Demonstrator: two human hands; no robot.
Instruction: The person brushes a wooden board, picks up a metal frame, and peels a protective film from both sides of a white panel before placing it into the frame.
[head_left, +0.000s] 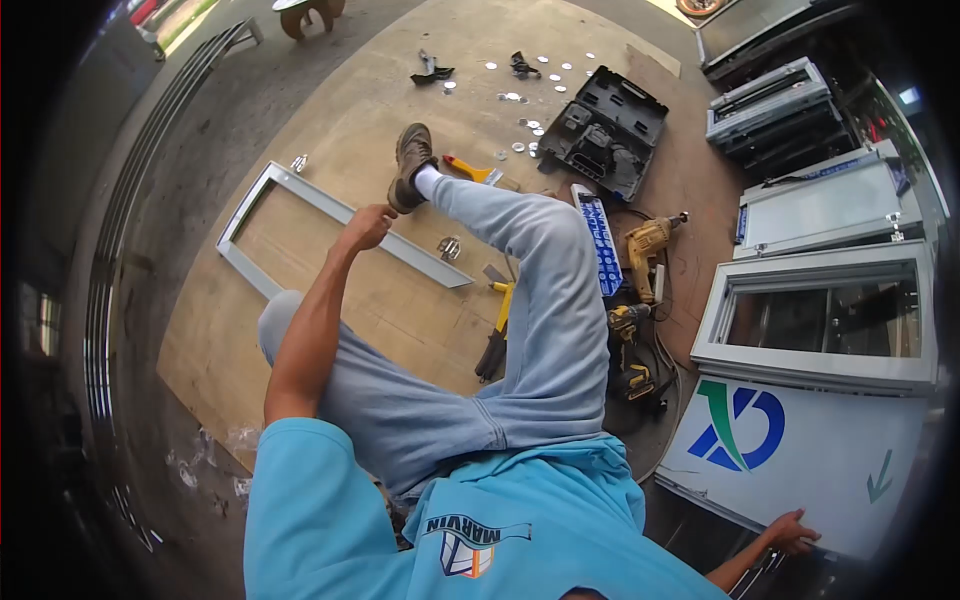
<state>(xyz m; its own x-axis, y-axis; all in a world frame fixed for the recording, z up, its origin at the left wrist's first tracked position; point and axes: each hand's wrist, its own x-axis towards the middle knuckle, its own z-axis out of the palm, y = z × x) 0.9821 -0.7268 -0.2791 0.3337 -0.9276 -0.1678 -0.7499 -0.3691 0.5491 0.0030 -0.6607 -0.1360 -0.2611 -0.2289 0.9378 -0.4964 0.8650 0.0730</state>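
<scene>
My left hand (370, 226) is closed over the long rail of a light-grey metal frame (425, 262), next to the heel of my brown shoe (410, 165). What its fingers hold, if anything, is hidden. At the lower right, my right hand (790, 532) lies with fingers apart at the edge of a white panel (800, 430) bearing a blue and green logo. A clear-wrapped metal piece (450, 248) sits beside the frame's rail, and another small one (299, 162) lies near its upper corner. Between my legs rests a yellow-handled tool (503, 310).
A brush with a yellow handle (470, 170) lies by my shoe. Beyond is an open black tool case (605, 130), with scattered discs. A yellow drill (652, 240), a second drill (625, 320) and cables lie right of my leg. White framed windows (820, 315) are stacked at right.
</scene>
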